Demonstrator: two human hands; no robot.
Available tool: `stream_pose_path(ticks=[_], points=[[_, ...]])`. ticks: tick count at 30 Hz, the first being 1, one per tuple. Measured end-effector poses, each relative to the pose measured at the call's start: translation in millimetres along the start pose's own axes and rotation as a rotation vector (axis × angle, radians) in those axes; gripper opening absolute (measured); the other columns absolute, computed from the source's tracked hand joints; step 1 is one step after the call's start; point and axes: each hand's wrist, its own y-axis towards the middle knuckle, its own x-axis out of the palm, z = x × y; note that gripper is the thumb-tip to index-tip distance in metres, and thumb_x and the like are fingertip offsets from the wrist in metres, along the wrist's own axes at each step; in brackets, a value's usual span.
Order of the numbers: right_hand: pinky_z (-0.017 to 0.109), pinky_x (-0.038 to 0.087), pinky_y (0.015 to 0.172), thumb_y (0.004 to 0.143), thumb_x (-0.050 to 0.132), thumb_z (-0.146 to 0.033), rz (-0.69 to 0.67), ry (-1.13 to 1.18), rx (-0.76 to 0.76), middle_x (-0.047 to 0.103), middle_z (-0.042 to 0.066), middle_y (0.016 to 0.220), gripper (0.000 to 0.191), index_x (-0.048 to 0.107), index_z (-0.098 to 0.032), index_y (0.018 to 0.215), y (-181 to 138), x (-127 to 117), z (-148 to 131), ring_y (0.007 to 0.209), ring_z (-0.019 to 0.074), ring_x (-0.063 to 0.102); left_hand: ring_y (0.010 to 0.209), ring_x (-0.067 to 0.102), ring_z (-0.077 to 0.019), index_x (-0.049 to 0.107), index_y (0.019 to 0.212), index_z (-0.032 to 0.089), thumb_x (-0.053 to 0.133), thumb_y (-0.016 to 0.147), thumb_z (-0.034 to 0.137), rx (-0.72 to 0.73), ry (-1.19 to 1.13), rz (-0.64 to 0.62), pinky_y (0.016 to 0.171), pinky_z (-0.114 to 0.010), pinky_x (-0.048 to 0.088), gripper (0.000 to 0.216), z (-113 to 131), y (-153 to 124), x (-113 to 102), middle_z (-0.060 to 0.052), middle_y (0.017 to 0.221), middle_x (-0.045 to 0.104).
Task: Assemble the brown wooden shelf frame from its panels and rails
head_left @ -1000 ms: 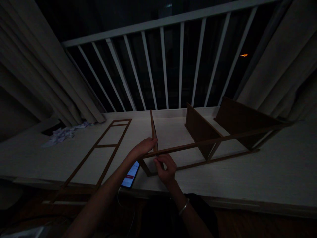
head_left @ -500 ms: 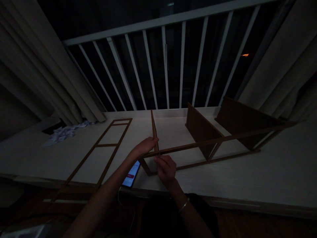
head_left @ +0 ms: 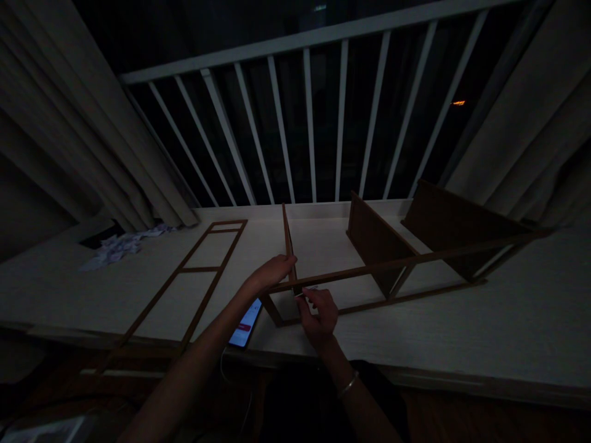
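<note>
A brown wooden shelf frame (head_left: 360,271) lies on its side on the pale ledge, with boards standing up from it. My left hand (head_left: 276,272) is closed around the near end of the leftmost board (head_left: 287,237), beside the frame's long rail. Just right of that corner, my right hand (head_left: 318,312) pinches a thin, pale metal piece that looks like an Allen key (head_left: 300,295). Its tip is at the joint of board and rail; whether it sits in a screw is too dark to tell.
A second, ladder-like wooden frame (head_left: 199,269) lies to the left, overhanging the ledge's front edge. A lit phone (head_left: 244,326) with a cable lies by my left forearm. Small white packets (head_left: 117,246) are piled at far left. White railing (head_left: 309,123) and curtains (head_left: 106,123) stand behind.
My right hand has shifted slightly right and its fingers have turned, bringing the thin metal piece into sight. My left hand keeps its grip on the board.
</note>
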Motion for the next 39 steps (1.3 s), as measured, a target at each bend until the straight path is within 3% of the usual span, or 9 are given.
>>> stream_pose_path(ticks=[7,14,20,23,26,29,32,39], points=[[0.027,0.043,0.057,0.064,0.066,-0.016,0.056,-0.085,0.072,0.056,0.002,0.065,0.019,0.060,-0.020,0.082,-8,-4,-1,0.063,0.0122,0.051,0.059,0.046,-0.0144,0.050,0.065,0.013,0.021,0.077,0.047,-0.005,-0.021,-0.010,0.054,-0.025,0.033,0.046,5,-4,-2,-0.004,0.064,0.056],[0.026,0.039,0.053,0.067,0.062,-0.016,-0.028,-0.035,0.107,0.052,0.000,0.054,0.006,0.058,-0.018,0.072,-8,-1,-4,0.054,0.0109,0.047,0.059,0.046,-0.0144,0.048,0.063,0.014,0.023,0.076,0.050,-0.021,-0.023,-0.001,0.054,-0.025,0.032,0.046,6,-4,-4,-0.004,0.063,0.054],[0.017,0.035,0.039,0.072,0.055,-0.023,-0.192,0.228,0.489,0.048,-0.005,0.054,0.011,0.048,-0.017,0.080,-8,4,-13,0.044,0.0064,0.044,0.057,0.045,-0.0140,0.049,0.063,0.014,0.022,0.077,0.046,0.013,0.013,-0.012,0.054,-0.025,0.033,0.044,2,-2,-3,-0.003,0.060,0.053],[0.015,0.033,0.036,0.072,0.055,-0.023,-0.187,0.301,0.564,0.048,-0.005,0.055,0.019,0.042,-0.018,0.085,-11,6,-15,0.043,0.0058,0.045,0.057,0.046,-0.0137,0.049,0.062,0.014,0.021,0.077,0.046,0.018,0.005,-0.021,0.053,-0.025,0.033,0.045,3,-3,-4,-0.003,0.060,0.053],[0.016,0.035,0.037,0.072,0.054,-0.022,-0.158,0.227,0.459,0.051,-0.003,0.060,0.014,0.044,-0.018,0.081,-13,8,-12,0.045,0.0062,0.047,0.057,0.046,-0.0138,0.047,0.061,0.014,0.020,0.077,0.046,0.014,0.016,-0.028,0.053,-0.025,0.033,0.045,2,-2,-3,-0.003,0.059,0.053],[0.020,0.043,0.048,0.073,0.051,-0.016,-0.194,0.148,0.219,0.055,0.000,0.063,0.005,0.049,-0.018,0.078,-11,6,-5,0.052,0.0084,0.050,0.058,0.047,-0.0143,0.048,0.063,0.014,0.020,0.077,0.047,0.022,0.018,-0.014,0.055,-0.025,0.033,0.046,2,-2,-3,-0.004,0.062,0.054],[0.023,0.045,0.053,0.074,0.047,-0.011,-0.260,0.101,0.011,0.057,0.001,0.062,0.012,0.053,-0.018,0.081,-9,3,1,0.058,0.0110,0.053,0.061,0.049,-0.0152,0.050,0.065,0.013,0.021,0.077,0.048,0.011,-0.003,0.000,0.056,-0.026,0.034,0.047,3,-3,-3,-0.005,0.065,0.056],[0.028,0.050,0.065,0.076,0.039,-0.007,-0.340,0.096,-0.104,0.061,0.007,0.084,0.031,0.055,-0.019,0.099,-6,0,4,0.079,0.0138,0.057,0.061,0.049,-0.0154,0.050,0.063,0.014,0.022,0.077,0.046,-0.006,-0.012,-0.017,0.057,-0.026,0.035,0.045,9,-6,-5,-0.005,0.065,0.058]])
